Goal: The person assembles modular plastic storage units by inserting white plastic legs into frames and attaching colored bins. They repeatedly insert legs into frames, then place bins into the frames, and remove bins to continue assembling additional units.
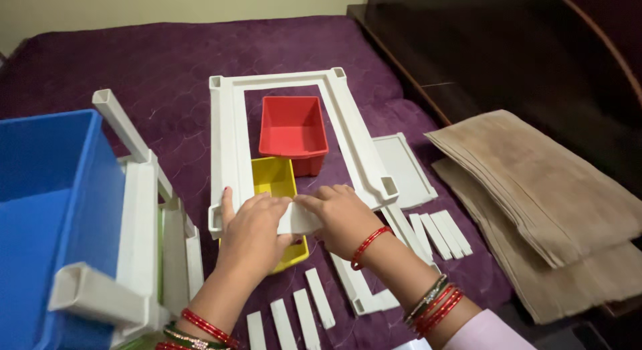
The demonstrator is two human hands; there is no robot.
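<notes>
White frame (231, 132) edge gripped by left hand (254, 233) & right hand (341, 216) (yellow bin (273, 177) seemingly beneath).

Purple quilted bed (167, 62): white frame (231, 122), red bin (292, 126), yellow bin (273, 177), white slats (441, 233), tan cloths (542, 183).

No packages, labels, signs or screens seen anywhere in the view.
</notes>
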